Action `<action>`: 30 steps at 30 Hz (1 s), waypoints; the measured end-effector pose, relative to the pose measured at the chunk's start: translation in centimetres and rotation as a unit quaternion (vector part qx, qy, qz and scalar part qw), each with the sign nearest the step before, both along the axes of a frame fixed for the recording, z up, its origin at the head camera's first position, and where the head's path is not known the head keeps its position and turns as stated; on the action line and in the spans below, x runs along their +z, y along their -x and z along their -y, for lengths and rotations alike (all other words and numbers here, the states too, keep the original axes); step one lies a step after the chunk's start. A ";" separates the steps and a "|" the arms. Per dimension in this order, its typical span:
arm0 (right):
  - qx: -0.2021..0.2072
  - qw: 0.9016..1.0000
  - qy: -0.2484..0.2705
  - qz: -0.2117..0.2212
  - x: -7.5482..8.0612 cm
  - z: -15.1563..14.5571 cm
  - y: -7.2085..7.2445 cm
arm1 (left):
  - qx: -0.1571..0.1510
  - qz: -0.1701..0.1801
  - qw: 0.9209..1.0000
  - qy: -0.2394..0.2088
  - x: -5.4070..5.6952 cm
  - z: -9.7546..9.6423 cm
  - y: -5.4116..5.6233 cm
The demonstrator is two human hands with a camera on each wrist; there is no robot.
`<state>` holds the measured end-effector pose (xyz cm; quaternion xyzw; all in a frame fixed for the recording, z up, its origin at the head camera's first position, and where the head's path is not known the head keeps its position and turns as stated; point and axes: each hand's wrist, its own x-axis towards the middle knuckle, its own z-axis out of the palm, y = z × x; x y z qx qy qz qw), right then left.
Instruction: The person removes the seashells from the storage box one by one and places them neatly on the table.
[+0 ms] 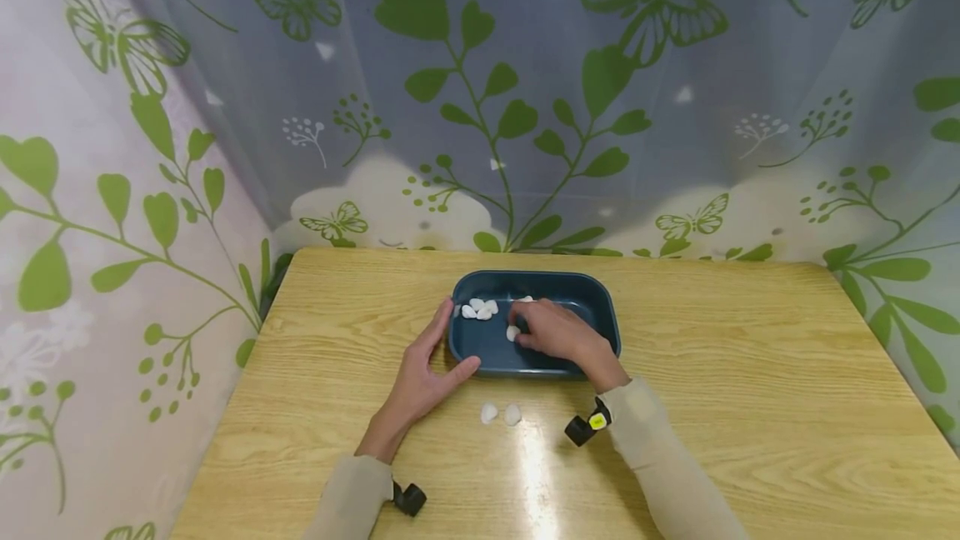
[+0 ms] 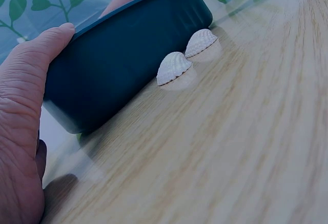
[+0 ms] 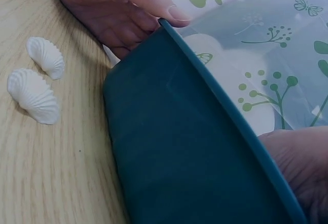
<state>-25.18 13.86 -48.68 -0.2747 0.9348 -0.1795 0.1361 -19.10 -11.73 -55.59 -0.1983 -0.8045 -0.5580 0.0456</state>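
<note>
Your right hand (image 1: 558,333) reaches into the blue tray (image 1: 480,355) from the near right, fingers bent down, pinching a white shell (image 1: 512,333) just above or on the tray's floor; you cannot tell which. Your left hand (image 1: 417,377) is spread wide at the tray's left end, thumb at the near rim and fingers along the left side, steadying no shell. Left of the pinched shell, a small cluster of shells (image 1: 483,314) lies at the tray's far left; another white piece (image 1: 527,299) peeks out beyond your right hand. Two loose shells (image 1: 489,413) sit side by side on the table (image 1: 345,332), near side of the tray.

The tray is a smooth rounded rectangle with a thin lip. The table has pale wood grain and a glossy streak of light; leaf-and-butterfly cloth (image 1: 480,148) hangs beyond.

Only the head view shows the tray's inside. Both wrist views show its outer wall and the ribbed, fan-shaped backs of the loose pair, while the wall hides the pinched shell.
</note>
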 end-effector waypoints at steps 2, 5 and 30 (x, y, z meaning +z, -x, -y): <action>-0.002 1.000 0.000 0.001 0.0 0.0 -0.1 | 0.001 0.001 1.000 0.000 0.0 0.0 0.0; -0.001 1.000 -0.001 0.005 -0.1 0.0 -0.2 | 0.002 -0.001 1.000 -0.001 0.0 0.0 0.0; 0.003 0.998 0.061 0.003 1.0 -1.6 -1.8 | 0.005 -0.006 1.000 0.002 0.0 -0.1 0.0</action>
